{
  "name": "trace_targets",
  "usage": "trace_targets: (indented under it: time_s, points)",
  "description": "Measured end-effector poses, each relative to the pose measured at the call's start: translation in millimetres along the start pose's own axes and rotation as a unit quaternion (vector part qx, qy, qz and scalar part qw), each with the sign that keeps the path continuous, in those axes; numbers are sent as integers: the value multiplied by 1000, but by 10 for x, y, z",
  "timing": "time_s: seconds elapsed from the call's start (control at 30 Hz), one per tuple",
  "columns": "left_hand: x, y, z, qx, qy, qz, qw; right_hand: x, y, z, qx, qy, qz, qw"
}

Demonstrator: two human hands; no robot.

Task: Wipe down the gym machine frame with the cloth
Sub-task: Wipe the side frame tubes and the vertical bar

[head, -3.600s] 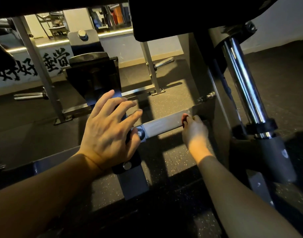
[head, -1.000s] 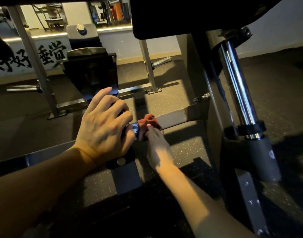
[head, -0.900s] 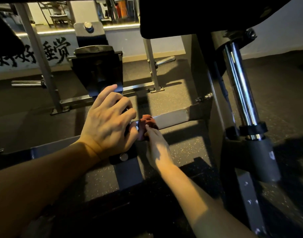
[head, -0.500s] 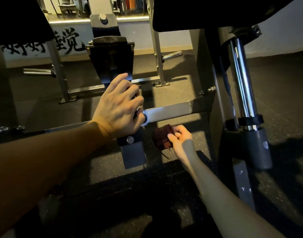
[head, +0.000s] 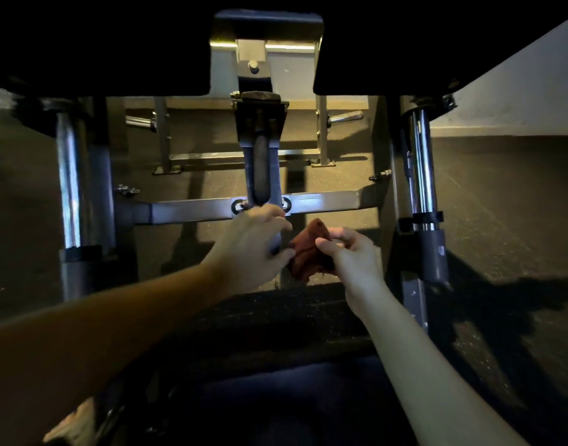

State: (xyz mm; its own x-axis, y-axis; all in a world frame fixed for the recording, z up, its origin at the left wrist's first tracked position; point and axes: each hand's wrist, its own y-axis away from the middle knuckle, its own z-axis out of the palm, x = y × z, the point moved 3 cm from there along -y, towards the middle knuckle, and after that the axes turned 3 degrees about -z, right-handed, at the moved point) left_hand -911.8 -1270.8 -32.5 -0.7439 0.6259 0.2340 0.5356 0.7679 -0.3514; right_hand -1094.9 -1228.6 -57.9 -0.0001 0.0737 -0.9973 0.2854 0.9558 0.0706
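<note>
Head view: the only camera, looking in low under the machine. The lighting was pretty dim.

Cloth: the small reddish-brown cloth (head: 305, 249) was bunched into a wad. It hung in the air just under the crossbar (head: 192, 210) and just right of the centre post (head: 260, 169). Its top corner came close to the bar's lower edge, but I couldn't tell if it touched.

Right hand: the right hand (head: 350, 255) was pinching the wad between its thumb and curled fingers. My guess is it was gathering the cloth up so a usable bit faced the metal.

Left hand: the left hand (head: 253, 246) had its fingers wrapped round the centre post, right below where it's bolted to the crossbar. Its thumb sat just beside the cloth, maybe brushing it. I reckon it was there as a brace for leaning in that far. It was a bit blurry though.

Frame: the crossbar ran flat between the side uprights, with a chrome rod (head: 421, 169) on each side. A dark pad (head: 266, 30) hung overhead, and there was speckled rubber floor (head: 501, 204) underneath.

Job status: the cloth looked to be off the metal, so nothing was getting wiped right then. The post and the crossbar looked like the handiest spots to hit next.

Watch out: the bolts (head: 239, 206) on either side of the post could easily snag a loose wad.
</note>
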Motion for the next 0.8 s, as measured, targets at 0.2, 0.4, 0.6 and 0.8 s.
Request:
trace_targets:
  time_s: [0.2, 0.4, 0.6, 0.8]
  points:
    - [337, 880, -580, 33, 78, -139, 987, -397, 750, 412, -106, 12, -27, 994]
    - [466, 1485, -1401, 77, 95, -210, 970, -906, 1380, 731, -203, 13, -52, 978]
    - [638, 2042, -2148, 124, 73, -232, 962, -1460, 1910, 1085, -274, 57, -104, 955]
    - [633, 2594, -2896, 155, 63, -290, 942, -1933, 2434, 1631, -328, 73, -148, 930]
